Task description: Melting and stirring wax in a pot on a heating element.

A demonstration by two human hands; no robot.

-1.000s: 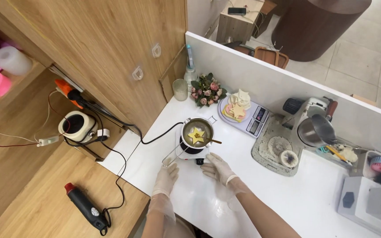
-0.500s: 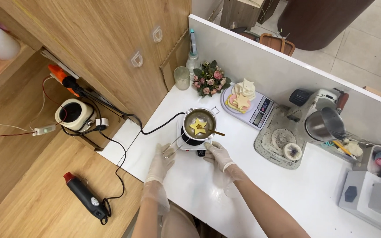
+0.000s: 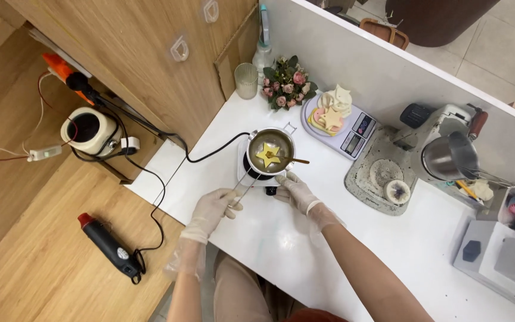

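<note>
White counter: melting pot just beyond both hands.

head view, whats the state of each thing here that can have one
small metal pot: on the white hotplate, star-shaped yellow piece inside, stick resting across rim
left hand: gloved, holding the pot's wire handle
right hand: gloved, at the hotplate's front edge
kitchen scale: loaded with pale shaped pieces
heat gun: lying on the wooden floor
ribbed glass: upright, contents unclear
</note>
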